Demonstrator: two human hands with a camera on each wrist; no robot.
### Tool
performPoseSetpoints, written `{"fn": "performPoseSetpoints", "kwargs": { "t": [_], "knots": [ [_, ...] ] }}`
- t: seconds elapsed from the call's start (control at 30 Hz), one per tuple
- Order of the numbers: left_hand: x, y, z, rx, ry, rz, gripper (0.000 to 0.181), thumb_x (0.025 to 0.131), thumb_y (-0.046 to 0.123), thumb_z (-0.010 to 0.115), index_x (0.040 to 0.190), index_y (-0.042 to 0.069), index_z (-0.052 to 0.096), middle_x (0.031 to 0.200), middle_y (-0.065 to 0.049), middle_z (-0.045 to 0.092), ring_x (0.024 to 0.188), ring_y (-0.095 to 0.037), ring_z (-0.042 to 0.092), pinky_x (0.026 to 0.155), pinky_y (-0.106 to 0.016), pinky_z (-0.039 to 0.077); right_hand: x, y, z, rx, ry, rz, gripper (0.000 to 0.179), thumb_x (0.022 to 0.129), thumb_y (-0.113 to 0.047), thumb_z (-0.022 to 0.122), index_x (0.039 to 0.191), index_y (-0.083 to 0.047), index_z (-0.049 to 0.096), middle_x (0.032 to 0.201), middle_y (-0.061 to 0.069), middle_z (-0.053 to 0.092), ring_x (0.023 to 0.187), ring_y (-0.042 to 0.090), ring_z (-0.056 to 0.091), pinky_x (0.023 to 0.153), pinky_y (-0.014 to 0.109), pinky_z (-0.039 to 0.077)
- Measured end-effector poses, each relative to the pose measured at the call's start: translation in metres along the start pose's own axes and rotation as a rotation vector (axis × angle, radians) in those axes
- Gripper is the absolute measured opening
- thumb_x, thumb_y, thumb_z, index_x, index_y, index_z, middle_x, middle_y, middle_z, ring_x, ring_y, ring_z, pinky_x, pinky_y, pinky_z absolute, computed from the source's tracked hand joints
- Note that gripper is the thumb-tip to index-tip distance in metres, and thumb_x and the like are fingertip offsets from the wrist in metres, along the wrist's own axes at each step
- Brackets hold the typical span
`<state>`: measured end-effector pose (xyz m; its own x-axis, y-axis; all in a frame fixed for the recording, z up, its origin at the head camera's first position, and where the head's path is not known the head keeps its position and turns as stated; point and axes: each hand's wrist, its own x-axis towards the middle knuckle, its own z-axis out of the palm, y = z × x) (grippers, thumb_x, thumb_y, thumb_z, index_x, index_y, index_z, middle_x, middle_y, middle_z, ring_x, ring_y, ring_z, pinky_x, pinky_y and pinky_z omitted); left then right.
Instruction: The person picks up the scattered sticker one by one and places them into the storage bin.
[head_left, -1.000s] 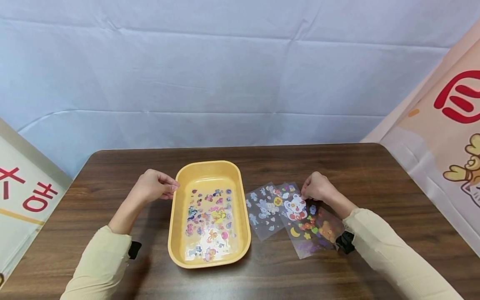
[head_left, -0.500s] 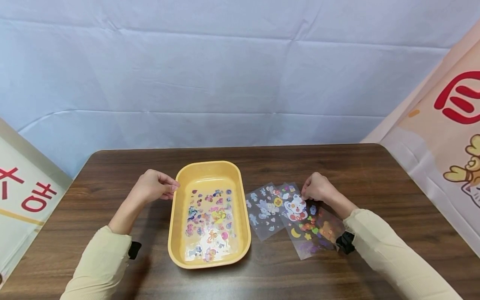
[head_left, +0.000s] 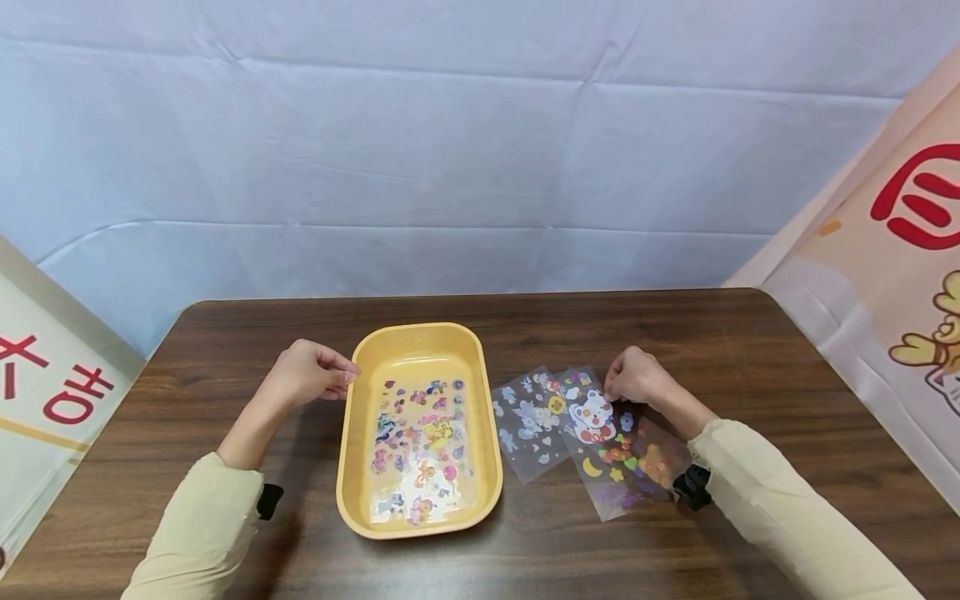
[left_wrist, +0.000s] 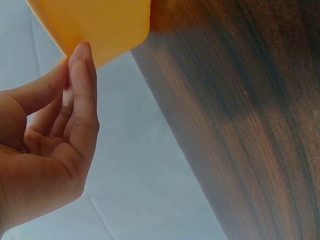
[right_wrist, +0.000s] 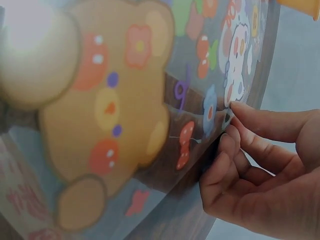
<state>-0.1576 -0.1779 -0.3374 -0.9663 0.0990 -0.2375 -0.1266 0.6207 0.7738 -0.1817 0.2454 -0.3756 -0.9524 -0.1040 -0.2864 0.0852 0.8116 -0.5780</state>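
On the left, my left hand (head_left: 303, 372) pinches the rim of a yellow plastic tray (head_left: 342, 475) between thumb and fingers; the left wrist view shows the tray's corner (left_wrist: 115, 30) there. Flat inside the tray lies a clear sticker sheet (head_left: 420, 450) with small colourful figures. My right hand (head_left: 637, 377) pinches the edge of another clear sticker sheet (head_left: 595, 417), printed with a white bear and a brown bear. That sheet slants up toward my wrist, and its brown bear (right_wrist: 107, 105) fills much of the right wrist view. It overlaps a sheet of pale stickers (head_left: 525, 417).
Dark wood-grain table (head_left: 720, 350) under everything, with its far edge against a pale cloth backdrop (head_left: 480, 150). Printed banners with red characters hang at the left (head_left: 45, 367) and right (head_left: 885, 275). The pale sheet lies close beside the tray's right wall.
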Motion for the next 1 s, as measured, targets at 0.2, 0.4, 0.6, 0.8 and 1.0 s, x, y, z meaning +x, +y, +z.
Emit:
{"fn": "performPoseSetpoints", "kwargs": {
  "t": [0.2, 0.4, 0.6, 0.8, 1.0],
  "knots": [
    [-0.0004, 0.0005, 0.0004, 0.001, 0.001, -0.003, 0.016, 0.085, 0.005, 0.063, 0.095, -0.007, 0.068, 0.08, -0.011, 0.067, 0.066, -0.019, 0.065, 0.067, -0.037, 0.056, -0.001, 0.0002, -0.0006, -0.018, 0.007, -0.024, 0.009, 0.074, 0.005, 0.066, 0.066, 0.002, 0.063, 0.063, 0.006, 0.058, 0.054, 0.017, 0.048, 0.048, 0.025, 0.039],
    [-0.0011, 0.0007, 0.0005, 0.003, 0.005, -0.007, 0.016, 0.086, 0.004, 0.063, 0.095, -0.007, 0.068, 0.08, -0.012, 0.067, 0.066, -0.019, 0.065, 0.067, -0.037, 0.056, -0.0013, 0.001, -0.0002, -0.017, 0.014, -0.03, 0.01, 0.074, 0.005, 0.067, 0.066, 0.001, 0.061, 0.062, 0.007, 0.057, 0.054, 0.018, 0.05, 0.048, 0.025, 0.04],
    [-0.0015, 0.0013, 0.0004, 0.005, 0.006, -0.01, 0.016, 0.086, 0.005, 0.063, 0.095, -0.007, 0.068, 0.08, -0.011, 0.067, 0.066, -0.018, 0.065, 0.067, -0.036, 0.056, -0.0012, 0.0016, 0.0005, -0.019, 0.02, -0.027, 0.014, 0.074, 0.004, 0.068, 0.066, -0.001, 0.057, 0.061, 0.006, 0.053, 0.054, 0.017, 0.049, 0.047, 0.025, 0.04],
    [-0.0015, 0.0019, -0.0001, 0.008, 0.005, -0.012, 0.016, 0.086, 0.004, 0.063, 0.095, -0.007, 0.068, 0.079, -0.011, 0.067, 0.065, -0.017, 0.065, 0.067, -0.037, 0.056, -0.0007, 0.0019, 0.0009, -0.006, 0.016, -0.025, 0.013, 0.075, 0.005, 0.066, 0.066, 0.0, 0.057, 0.062, 0.007, 0.053, 0.054, 0.017, 0.049, 0.047, 0.025, 0.039],
    [-0.0019, 0.0024, -0.0005, 0.009, 0.007, -0.013, 0.015, 0.086, 0.004, 0.062, 0.095, -0.007, 0.068, 0.079, -0.011, 0.067, 0.065, -0.017, 0.065, 0.067, -0.036, 0.056, -0.0002, 0.0022, 0.0, -0.001, 0.008, -0.025, 0.011, 0.075, 0.005, 0.065, 0.067, 0.001, 0.059, 0.062, 0.007, 0.054, 0.054, 0.017, 0.048, 0.048, 0.026, 0.04]
  ]
}}
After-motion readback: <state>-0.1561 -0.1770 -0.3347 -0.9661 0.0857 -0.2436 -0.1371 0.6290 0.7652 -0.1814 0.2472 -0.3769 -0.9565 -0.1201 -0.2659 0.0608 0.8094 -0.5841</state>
